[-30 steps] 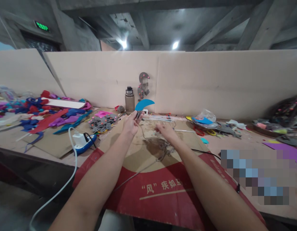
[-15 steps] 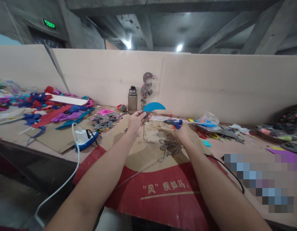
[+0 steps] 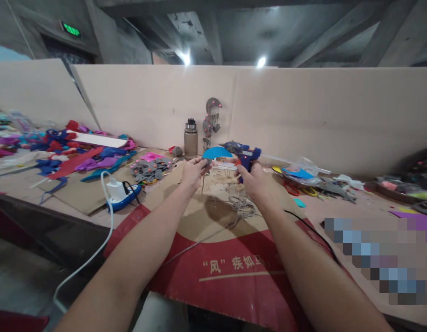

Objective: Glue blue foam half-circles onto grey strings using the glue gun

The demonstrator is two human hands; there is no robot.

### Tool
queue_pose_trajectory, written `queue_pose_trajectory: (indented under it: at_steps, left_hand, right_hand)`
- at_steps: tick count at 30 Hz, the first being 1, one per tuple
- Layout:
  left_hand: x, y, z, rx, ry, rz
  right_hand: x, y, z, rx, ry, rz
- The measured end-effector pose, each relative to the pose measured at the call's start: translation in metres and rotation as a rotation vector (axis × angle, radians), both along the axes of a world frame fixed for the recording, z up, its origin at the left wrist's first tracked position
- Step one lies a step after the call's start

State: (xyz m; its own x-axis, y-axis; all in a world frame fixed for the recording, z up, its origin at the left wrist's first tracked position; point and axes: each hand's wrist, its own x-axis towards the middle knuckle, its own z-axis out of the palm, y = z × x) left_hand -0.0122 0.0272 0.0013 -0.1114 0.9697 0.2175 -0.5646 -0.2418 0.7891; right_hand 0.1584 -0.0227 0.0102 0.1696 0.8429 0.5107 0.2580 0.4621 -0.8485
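My left hand (image 3: 195,171) is closed, pinching a blue crescent-shaped piece (image 3: 217,152) at its left end. A strand of grey yarn hangs from the same fingers. My right hand (image 3: 253,180) is wrapped round the handle of a blue glue gun (image 3: 247,157). The gun's nozzle points left, close to the right end of the blue piece. Beneath the hands, a loose tangle of grey yarn (image 3: 241,206) lies on the brown and red cardboard sheet (image 3: 234,251).
A grey hanging ornament (image 3: 213,117) is by the back panel, beside a water bottle (image 3: 190,138). Grey felt pieces (image 3: 151,169), colored fabric scraps (image 3: 92,161) and a power strip (image 3: 125,198) sit left. Scissors (image 3: 309,191) and a plastic-wrapped dish (image 3: 299,173) lie right.
My right hand has raised the glue gun and brought it left, up to the blue piece. My left hand has shifted slightly left, still pinching the blue piece.
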Motion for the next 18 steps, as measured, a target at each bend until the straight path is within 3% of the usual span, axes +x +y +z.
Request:
queue_pose_trajectory:
  at_steps: [3, 9, 18]
  left_hand:
    - [0.001, 0.000, -0.001, 0.003, 0.033, 0.003]
    - [0.005, -0.003, 0.000, 0.031, 0.057, -0.003]
    - [0.009, -0.009, 0.001, 0.063, 0.090, 0.012]
  right_hand:
    - [-0.011, -0.003, -0.005, 0.110, -0.097, 0.069]
    - [-0.015, -0.006, -0.007, 0.242, -0.329, -0.002]
    - [-0.016, -0.008, -0.008, 0.185, -0.475, -0.110]
